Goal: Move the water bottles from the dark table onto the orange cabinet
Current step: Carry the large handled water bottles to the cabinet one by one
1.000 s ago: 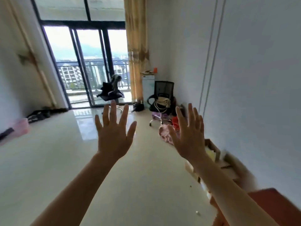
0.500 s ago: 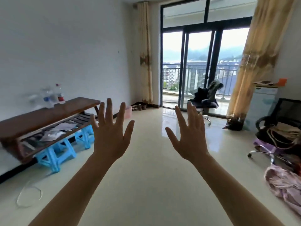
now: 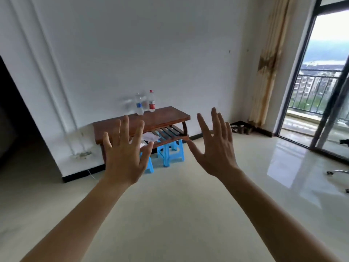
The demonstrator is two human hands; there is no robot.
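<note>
A dark wooden table stands against the white wall across the room. On its back edge stand clear water bottles: one with a red label, one with a blue label, and a blurred clear one to their left. My left hand and my right hand are raised in front of me, palms away, fingers spread, holding nothing. Both are well short of the table. The orange cabinet is out of view.
Blue plastic stools stand under the table, and papers lie on its slatted lower shelf. A dark doorway opens at the left. A curtain and glass balcony doors are at the right. A chair base shows at the right edge.
My view has swung left from the balcony doors to face the table, which is now centred. Both hands stay raised and spread, holding nothing.
</note>
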